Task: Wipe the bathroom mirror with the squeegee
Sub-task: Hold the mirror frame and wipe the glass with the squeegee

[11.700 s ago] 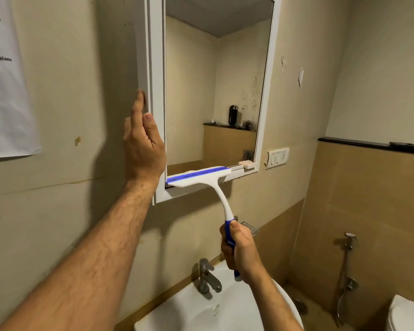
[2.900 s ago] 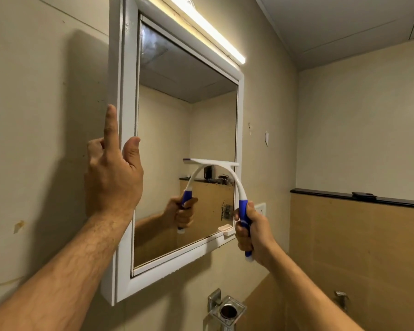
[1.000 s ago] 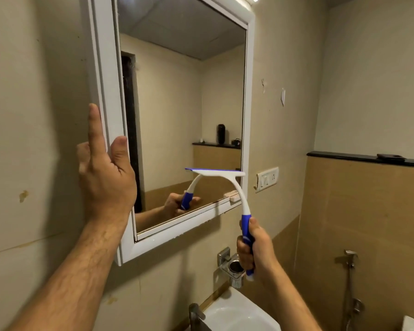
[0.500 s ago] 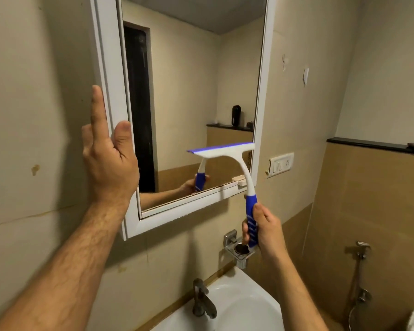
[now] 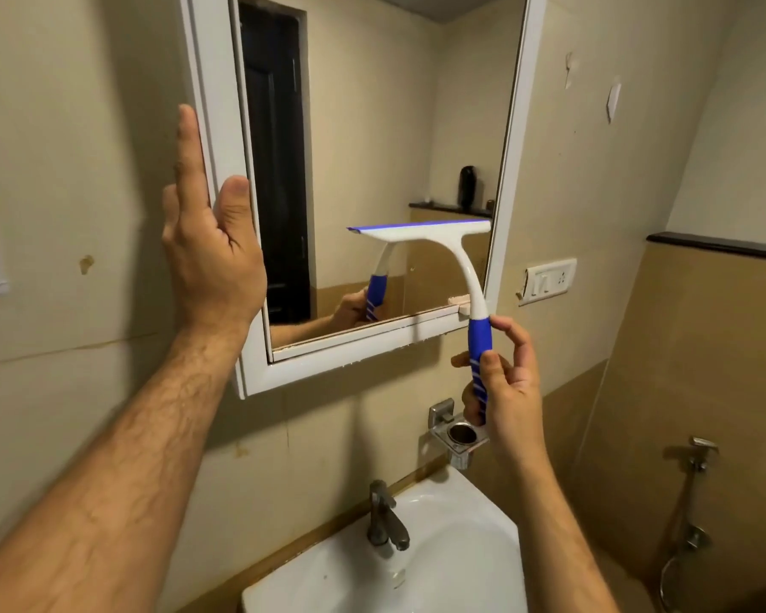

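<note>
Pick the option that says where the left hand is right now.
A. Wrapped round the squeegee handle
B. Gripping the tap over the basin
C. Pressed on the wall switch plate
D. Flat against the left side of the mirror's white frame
D: the left hand lies open along the left edge of the mirror frame, while the right hand holds the squeegee.

Mirror (image 5: pixel 372 126) top cut off by upper edge. Sink (image 5: pixel 452 568) basin cropped below. Squeegee (image 5: pixel 421 230) handle end hidden behind right hand (image 5: pixel 507 387).
</note>
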A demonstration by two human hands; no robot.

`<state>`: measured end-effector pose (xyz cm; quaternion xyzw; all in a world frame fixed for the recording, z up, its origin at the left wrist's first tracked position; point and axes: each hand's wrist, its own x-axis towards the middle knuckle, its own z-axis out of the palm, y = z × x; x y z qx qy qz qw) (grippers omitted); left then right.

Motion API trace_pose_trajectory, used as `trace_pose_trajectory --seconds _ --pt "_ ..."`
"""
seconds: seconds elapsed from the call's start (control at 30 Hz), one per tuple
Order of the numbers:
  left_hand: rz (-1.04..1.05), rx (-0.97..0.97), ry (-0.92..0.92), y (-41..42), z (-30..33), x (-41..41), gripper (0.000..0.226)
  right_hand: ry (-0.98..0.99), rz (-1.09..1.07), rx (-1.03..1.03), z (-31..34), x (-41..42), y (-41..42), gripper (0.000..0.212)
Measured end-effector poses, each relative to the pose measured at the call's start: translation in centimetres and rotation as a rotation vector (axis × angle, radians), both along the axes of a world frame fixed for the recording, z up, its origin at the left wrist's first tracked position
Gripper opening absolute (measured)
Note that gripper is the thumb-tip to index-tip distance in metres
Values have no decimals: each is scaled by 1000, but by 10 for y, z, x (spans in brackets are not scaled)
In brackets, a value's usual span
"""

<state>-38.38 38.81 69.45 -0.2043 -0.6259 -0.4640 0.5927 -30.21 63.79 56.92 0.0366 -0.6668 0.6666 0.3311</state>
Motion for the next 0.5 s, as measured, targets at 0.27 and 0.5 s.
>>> trace_pose_trajectory --seconds 0.27,0.5 --pt "6 -11 -3 2 0 0 51 -27 -2 -11 -34 19 8 51" --pt "35 -23 -19 1 -2 -1 50 45 42 -20 1 4 3 53"
